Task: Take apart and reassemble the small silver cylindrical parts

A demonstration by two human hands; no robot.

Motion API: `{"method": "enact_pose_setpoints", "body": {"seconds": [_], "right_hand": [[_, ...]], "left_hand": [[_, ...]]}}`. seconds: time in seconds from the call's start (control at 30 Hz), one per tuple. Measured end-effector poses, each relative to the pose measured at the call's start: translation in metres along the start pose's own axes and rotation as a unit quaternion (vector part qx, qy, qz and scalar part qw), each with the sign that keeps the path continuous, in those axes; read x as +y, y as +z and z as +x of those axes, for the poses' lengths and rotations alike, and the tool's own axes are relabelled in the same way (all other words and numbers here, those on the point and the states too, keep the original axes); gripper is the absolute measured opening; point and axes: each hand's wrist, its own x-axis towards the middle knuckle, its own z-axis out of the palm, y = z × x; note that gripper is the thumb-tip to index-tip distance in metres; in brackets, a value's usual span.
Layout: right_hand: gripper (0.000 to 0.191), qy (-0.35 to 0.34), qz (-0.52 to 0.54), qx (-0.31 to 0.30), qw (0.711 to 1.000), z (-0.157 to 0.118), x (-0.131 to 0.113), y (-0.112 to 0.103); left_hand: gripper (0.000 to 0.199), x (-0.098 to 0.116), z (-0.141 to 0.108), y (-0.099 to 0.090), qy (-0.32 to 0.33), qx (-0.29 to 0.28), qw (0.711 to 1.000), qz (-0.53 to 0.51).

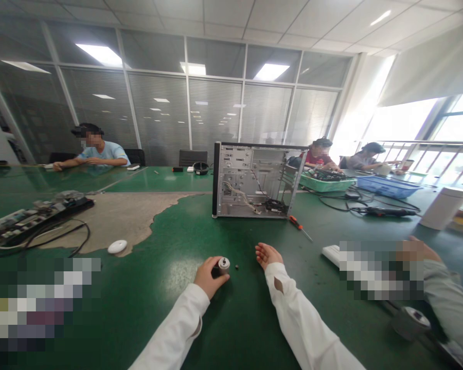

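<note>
Wrapped around one metal cylinder (224, 265), the left hand (208, 277) grips it on the green table (177, 318) in the head view, covering most of its side; any markings on its pale top are too small to make out. Just beside it lies one tiny dark part (236, 266), too small to identify. Released, with fingers loosely curled, the right hand (269, 255) is near that part, apart from the cylinder. Beyond stands one open-sided computer case (256, 180), with one orange-handled screwdriver (300, 227) by its near right corner. Mosaic blocks hide two patches, left and right, the right one partly covering a co-worker's hand (428, 252) whose body is cut off by the frame edge. Three people sit across the table, faces blurred. Two baskets, one green (326, 183), one blue (389, 187), sit at right, the green one's tangled contents hard to separate.
</note>
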Motion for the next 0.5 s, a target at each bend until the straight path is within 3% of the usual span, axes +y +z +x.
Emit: {"method": "enact_pose_setpoints", "body": {"seconds": [0.3,0.5], "right_hand": [[0.022,-0.006,-0.076,0.005,0.997,0.0,0.005,0.007],[0.017,-0.077,-0.184,-0.029,0.98,-0.013,0.007,0.019]], "left_hand": [[0.036,0.003,0.0,0.0,0.003,0.0,1.0,0.006],[0.038,0.0,0.001,0.001,0.01,0.001,1.0,0.011]]}}
